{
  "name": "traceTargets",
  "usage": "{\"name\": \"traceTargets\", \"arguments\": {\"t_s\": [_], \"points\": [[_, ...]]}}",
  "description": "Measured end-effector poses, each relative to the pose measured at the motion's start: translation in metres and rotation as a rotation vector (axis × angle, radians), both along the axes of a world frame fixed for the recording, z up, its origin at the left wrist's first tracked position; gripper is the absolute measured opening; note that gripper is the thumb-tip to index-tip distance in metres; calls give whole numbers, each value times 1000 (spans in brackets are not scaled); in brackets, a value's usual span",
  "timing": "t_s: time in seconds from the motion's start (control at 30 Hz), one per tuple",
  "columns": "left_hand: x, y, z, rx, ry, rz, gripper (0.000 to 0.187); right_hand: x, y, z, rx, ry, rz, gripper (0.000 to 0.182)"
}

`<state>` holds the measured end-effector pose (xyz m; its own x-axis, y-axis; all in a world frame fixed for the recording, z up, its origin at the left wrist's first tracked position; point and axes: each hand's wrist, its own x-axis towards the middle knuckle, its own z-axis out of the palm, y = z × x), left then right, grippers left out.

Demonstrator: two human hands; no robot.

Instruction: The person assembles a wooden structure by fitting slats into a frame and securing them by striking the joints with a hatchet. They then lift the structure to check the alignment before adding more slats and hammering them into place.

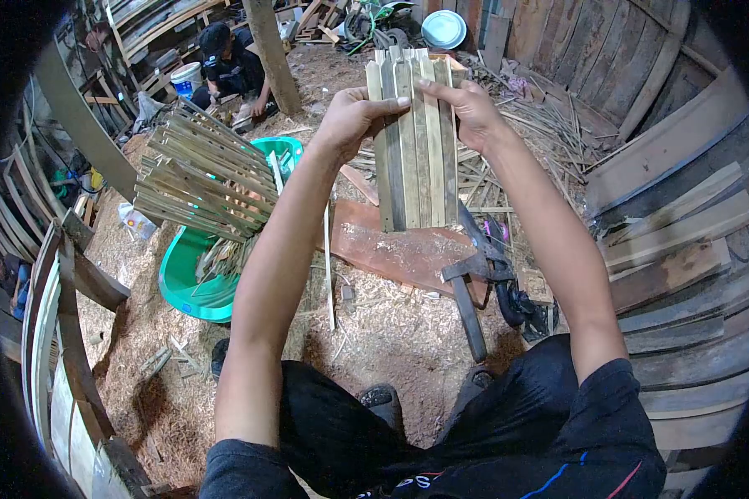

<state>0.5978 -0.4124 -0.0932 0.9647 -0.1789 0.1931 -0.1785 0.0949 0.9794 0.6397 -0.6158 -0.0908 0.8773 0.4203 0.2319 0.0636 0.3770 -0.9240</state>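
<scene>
In front of me, several narrow wooden slats (416,166) stand upright side by side as a bundle. My left hand (354,121) is closed around the bundle's upper left edge, thumb lying across the slats' face. On the upper right side, my right hand (468,110) grips it too, its thumb reaching over the front near the top. The slats' lower ends overlap a reddish wooden board (404,254) sprinkled with sawdust. Beside the board's right end is a dark metal piece with a long bar (468,320).
A green plastic tub (195,287) stands to the left, with a large stack of slats (204,170) across it. Another person (229,71) crouches at the back left by a wooden post (273,58). Curved planks (682,283) line the right side; shavings cover the floor.
</scene>
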Motion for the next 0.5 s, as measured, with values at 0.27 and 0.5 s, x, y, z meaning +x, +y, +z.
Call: {"name": "traceTargets", "arguments": {"t_s": [0.27,0.5], "points": [[5,2,-9,-68,-25,-14,20,-2,2,-3,60,57,8,29],[6,7,-14,-82,-38,-38,19,1,4,-10,85,117,78,27]]}}
